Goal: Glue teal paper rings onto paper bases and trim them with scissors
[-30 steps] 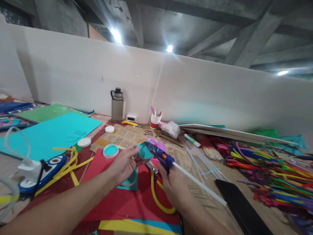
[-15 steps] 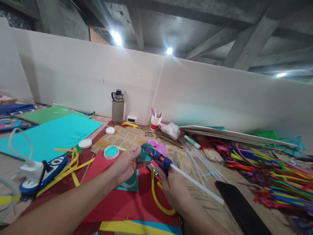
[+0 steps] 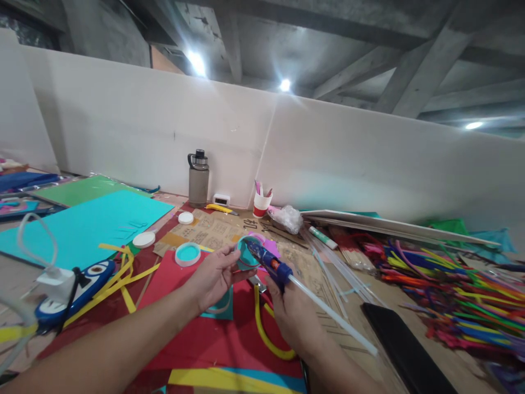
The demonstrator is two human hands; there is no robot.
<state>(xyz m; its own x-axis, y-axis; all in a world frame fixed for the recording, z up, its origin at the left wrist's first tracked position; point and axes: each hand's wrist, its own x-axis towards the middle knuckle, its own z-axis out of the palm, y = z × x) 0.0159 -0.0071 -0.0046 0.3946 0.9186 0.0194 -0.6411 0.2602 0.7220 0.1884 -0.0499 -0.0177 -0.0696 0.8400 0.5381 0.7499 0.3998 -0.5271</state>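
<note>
My left hand (image 3: 215, 273) pinches a small round teal piece with a pale rim (image 3: 245, 259), tilted above the table. My right hand (image 3: 289, 303) is closed around a blue hot glue gun (image 3: 273, 267), with a long translucent glue stick (image 3: 334, 314) sticking out of its back. The gun's nozzle points into the teal piece; whether the tip touches it I cannot tell. Below my hands lie red sheets (image 3: 184, 334), a teal square (image 3: 223, 306) and scissors with yellow handles (image 3: 262, 331), partly hidden by my right hand. A white lid with a teal centre (image 3: 187, 254) rests left of my fingers.
A power strip (image 3: 76, 295) and yellow strips (image 3: 123, 279) lie left, before a turquoise sheet (image 3: 82, 224). A bottle (image 3: 198, 180), utility knife (image 3: 221, 209) and pen cup (image 3: 261, 203) stand or lie behind. Right are a black phone (image 3: 404, 345) and colourful pipe cleaners (image 3: 471, 306).
The teal piece has turned so that more of its inside faces me. The glue gun has shifted slightly right, its nozzle still over the piece.
</note>
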